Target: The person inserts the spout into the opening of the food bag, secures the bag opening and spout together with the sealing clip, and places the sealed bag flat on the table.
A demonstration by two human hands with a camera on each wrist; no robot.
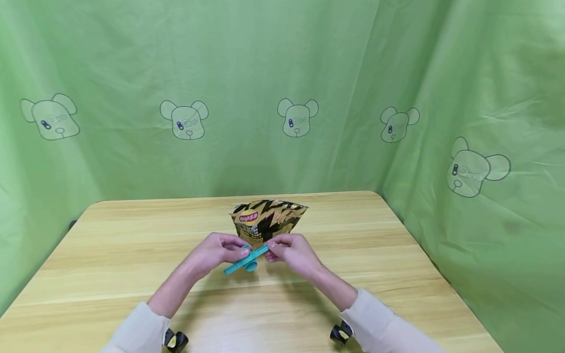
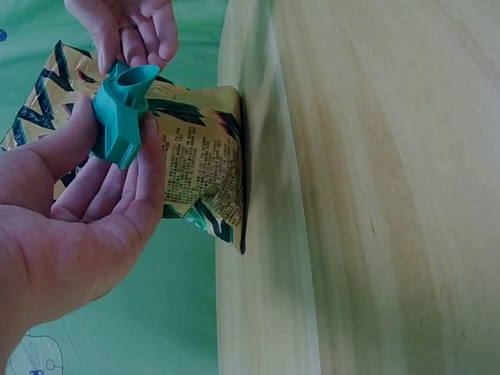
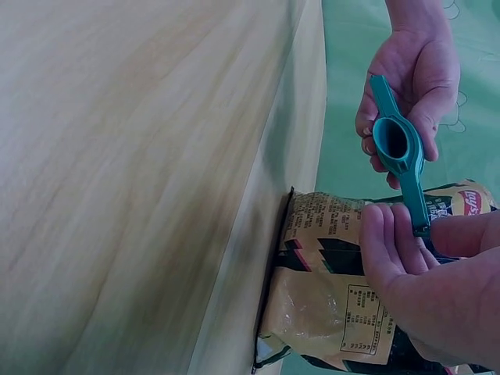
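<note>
Teal clip (image 1: 254,256) held just in front of the chip bag (image 1: 267,220).
Toward the bag's left side, the left hand (image 1: 219,250) pinches the clip beside its round spout (image 1: 251,266); toward the bag's right, the right hand (image 1: 291,251) pinches one end.

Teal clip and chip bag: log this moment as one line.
left hand: holds teal clip | right hand: pinches clip's end | chip bag: stands on table, beyond hands
</note>
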